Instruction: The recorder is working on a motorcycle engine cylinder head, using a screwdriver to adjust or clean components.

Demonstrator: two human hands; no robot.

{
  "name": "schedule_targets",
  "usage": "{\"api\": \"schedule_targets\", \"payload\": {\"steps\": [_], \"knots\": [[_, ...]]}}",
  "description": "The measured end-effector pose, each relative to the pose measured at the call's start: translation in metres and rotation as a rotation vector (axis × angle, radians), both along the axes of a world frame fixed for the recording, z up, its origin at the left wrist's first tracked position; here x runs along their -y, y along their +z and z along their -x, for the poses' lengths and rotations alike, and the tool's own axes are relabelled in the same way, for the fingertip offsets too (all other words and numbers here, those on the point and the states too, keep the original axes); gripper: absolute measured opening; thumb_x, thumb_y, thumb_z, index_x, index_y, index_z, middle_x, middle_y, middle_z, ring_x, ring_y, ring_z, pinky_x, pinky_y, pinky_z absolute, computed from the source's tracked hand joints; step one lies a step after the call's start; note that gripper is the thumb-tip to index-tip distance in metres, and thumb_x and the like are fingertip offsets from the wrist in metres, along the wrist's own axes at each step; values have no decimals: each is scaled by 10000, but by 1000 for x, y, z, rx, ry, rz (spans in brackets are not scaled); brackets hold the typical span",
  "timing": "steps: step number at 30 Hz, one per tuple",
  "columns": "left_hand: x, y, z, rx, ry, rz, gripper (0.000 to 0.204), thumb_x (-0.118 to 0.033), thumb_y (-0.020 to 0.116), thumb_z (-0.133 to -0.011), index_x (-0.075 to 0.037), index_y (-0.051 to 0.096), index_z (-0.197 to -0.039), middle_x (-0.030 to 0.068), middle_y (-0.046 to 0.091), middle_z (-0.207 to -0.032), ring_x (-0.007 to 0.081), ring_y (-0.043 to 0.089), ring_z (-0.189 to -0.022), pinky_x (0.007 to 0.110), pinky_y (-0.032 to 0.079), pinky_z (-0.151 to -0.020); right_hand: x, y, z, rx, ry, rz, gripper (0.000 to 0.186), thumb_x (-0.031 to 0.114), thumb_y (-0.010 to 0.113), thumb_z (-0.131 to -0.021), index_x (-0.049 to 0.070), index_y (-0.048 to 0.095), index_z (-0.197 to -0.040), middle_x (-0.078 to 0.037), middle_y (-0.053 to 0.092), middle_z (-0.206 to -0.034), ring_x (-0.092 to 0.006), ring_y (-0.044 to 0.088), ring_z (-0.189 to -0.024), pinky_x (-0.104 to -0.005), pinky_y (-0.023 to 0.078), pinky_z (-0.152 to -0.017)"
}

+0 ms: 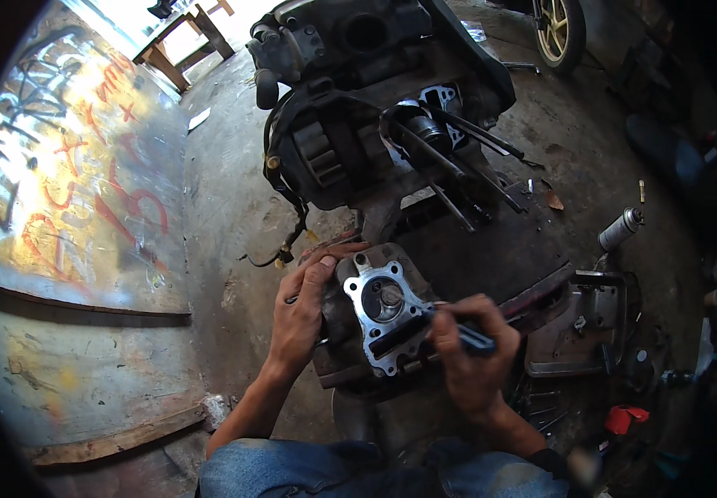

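Left hand (pixel 302 311) grips cylinder head (pixel 375 319); right hand (pixel 470 353) pinches dark tool (pixel 458 330) against it

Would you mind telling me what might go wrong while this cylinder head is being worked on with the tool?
1. The right hand presses a dark tool against the cylinder head; a slip might gouge its bright mating face.
2. Only the left hand steadies it, so it may shift.
3. Loosened bits could drop into the open bore.

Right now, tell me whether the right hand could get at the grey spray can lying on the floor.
Probably yes: the spray can lies on open floor, nothing in between. But the right hand grips a dark tool at the cylinder head.
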State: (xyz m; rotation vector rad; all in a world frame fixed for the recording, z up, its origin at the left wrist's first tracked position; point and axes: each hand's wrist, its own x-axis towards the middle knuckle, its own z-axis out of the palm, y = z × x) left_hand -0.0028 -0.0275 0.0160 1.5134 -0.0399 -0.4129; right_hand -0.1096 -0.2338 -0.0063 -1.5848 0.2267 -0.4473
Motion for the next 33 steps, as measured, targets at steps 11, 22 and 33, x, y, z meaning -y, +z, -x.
{"api": "schedule_targets", "payload": {"steps": [11, 22, 33], "knots": [[-23, 16, -10, 97, -186, -27, 445, -276, 632, -1111, -9, 698, -1461, 188, 631, -1568, 305, 481, -1554, 433, 365, -1282, 75, 95, 19, -284, 176, -59, 184, -3, 787, -1005, -25, 692, -1160, -113, 794, -1055, -148, 774, -1028, -265, 604, -858], [-70, 69, -60, 189, -852, -504, 949, -581, 689, -1062, -47, 307, -1748, 268, 378, -1761, 368, 401, -1622, 451, 331, -1324, 62, 172, 56, -282, 93, 589, 379, 42, 636, -1052, 20, 735, -1417, -158, 801, -1288, -237, 781, -1116, -345, 603, -935], [-9, 5, -3, 479, -89, -544, 429, -377, 577, -1154, -31, 652, -1398, 228, 666, -1406, 448, 571, -1332, 522, 453, -1159, -22, 110, 12, -349, 200, 496, 366, 31, 792, -999, 105, 805, -1356, -128, 765, -937, -175, 697, -778, -331, 565, -742]]}}
